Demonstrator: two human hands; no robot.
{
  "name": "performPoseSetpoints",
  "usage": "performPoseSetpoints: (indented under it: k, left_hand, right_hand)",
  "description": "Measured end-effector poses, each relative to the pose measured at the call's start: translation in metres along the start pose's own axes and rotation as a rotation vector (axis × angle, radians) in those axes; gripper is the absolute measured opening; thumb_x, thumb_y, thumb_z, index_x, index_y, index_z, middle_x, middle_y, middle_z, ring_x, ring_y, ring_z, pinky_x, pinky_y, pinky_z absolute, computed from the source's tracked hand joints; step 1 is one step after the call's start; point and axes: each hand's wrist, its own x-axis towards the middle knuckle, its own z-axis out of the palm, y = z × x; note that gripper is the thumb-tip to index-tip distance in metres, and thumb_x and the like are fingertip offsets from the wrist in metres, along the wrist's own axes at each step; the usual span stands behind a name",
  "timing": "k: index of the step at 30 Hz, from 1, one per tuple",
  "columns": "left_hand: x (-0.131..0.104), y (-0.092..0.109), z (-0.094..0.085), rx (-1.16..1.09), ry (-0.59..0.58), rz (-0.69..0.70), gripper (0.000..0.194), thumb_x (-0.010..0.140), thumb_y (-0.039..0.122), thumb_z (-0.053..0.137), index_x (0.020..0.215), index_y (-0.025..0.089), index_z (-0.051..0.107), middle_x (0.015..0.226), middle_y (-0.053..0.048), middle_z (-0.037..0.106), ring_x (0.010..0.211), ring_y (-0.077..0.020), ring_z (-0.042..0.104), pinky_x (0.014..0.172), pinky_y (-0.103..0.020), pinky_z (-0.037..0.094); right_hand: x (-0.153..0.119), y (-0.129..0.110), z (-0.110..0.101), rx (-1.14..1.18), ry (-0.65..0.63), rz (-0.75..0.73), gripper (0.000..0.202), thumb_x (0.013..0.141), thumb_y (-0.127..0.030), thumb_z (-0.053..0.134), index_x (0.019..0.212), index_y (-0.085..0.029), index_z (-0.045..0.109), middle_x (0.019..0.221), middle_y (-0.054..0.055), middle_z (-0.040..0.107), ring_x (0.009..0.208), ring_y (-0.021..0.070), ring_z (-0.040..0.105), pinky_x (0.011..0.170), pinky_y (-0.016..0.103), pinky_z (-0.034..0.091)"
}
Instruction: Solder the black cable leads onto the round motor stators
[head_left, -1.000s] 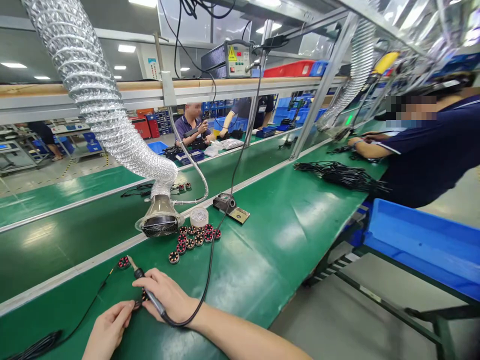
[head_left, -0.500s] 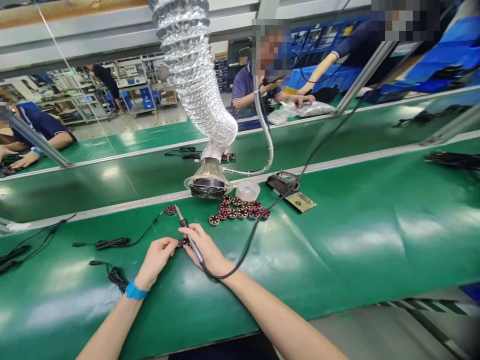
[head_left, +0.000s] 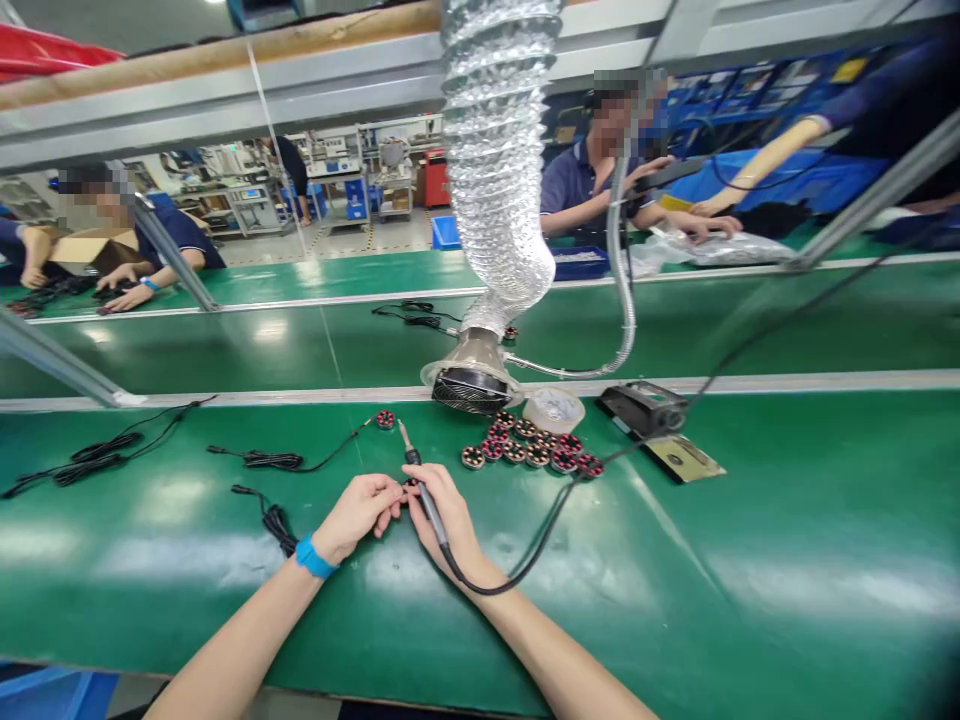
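My right hand (head_left: pixel 442 505) holds a soldering iron (head_left: pixel 429 508), its tip pointing up and away from me. My left hand (head_left: pixel 364 512), above a blue wristband (head_left: pixel 313 558), is closed in a pinch at a small dark round part (head_left: pixel 409 485) between the two hands; fingers partly hide it. Just left of the iron's tip lies a round red-and-black part (head_left: pixel 385 420), with a black cable (head_left: pixel 330 462) ending beside it. Several similar round parts (head_left: pixel 537 455) are grouped to the right of the iron.
A fan-ended silver duct (head_left: pixel 499 160) hangs over the green table (head_left: pixel 675 600). Near it are a tape roll (head_left: pixel 553 411) and a black iron stand (head_left: pixel 645 408). Coiled black cables (head_left: pixel 97 457) lie at left. Co-workers sit beyond the rail (head_left: pixel 750 385).
The camera view has turned, so the scene appears shifted to the right and more level. Both hands remain together at the small part, with the iron still in my right hand.
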Motion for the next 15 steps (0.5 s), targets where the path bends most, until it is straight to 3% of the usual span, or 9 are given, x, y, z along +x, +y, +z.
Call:
performPoseSetpoints:
  k: [4, 8, 12, 15]
  left_hand:
    - [0.005, -0.007, 0.002, -0.099, 0.064, 0.050, 0.043, 0.074, 0.057, 0.067, 0.071, 0.015, 0.058, 0.058, 0.001, 0.057, 0.039, -0.0055, 0.042, 0.040, -0.020, 0.034]
    - [0.010, -0.013, 0.000, -0.100, 0.098, 0.049, 0.044, 0.075, 0.058, 0.065, 0.072, 0.016, 0.058, 0.058, 0.002, 0.056, 0.040, -0.0065, 0.045, 0.039, -0.021, 0.038]
    - [0.013, -0.018, -0.006, -0.069, 0.167, 0.050, 0.045, 0.081, 0.059, 0.059, 0.077, 0.014, 0.060, 0.063, -0.001, 0.058, 0.046, -0.0098, 0.051, 0.043, -0.023, 0.043]
    - [0.010, -0.014, -0.011, 0.041, 0.320, 0.151, 0.044, 0.089, 0.054, 0.050, 0.085, 0.013, 0.064, 0.075, -0.006, 0.062, 0.061, -0.0136, 0.058, 0.053, -0.025, 0.048]
  right_hand:
    - [0.000, -0.002, 0.006, 0.052, 0.092, 0.072, 0.032, 0.086, -0.010, 0.051, 0.115, -0.022, 0.059, 0.107, 0.008, 0.063, 0.095, 0.0199, 0.068, 0.084, 0.035, 0.059]
    - [0.000, -0.002, 0.007, 0.040, 0.069, 0.086, 0.030, 0.090, -0.014, 0.048, 0.117, -0.021, 0.057, 0.111, 0.010, 0.063, 0.096, 0.0201, 0.069, 0.086, 0.037, 0.059]
    - [0.002, -0.005, 0.001, -0.073, 0.058, -0.007, 0.031, 0.092, -0.015, 0.048, 0.121, -0.022, 0.056, 0.111, 0.010, 0.062, 0.101, 0.0203, 0.067, 0.089, 0.037, 0.057]
    - [0.003, -0.007, -0.005, -0.177, 0.099, -0.107, 0.031, 0.094, -0.015, 0.049, 0.122, -0.022, 0.057, 0.111, 0.010, 0.062, 0.103, 0.0207, 0.065, 0.089, 0.037, 0.056]
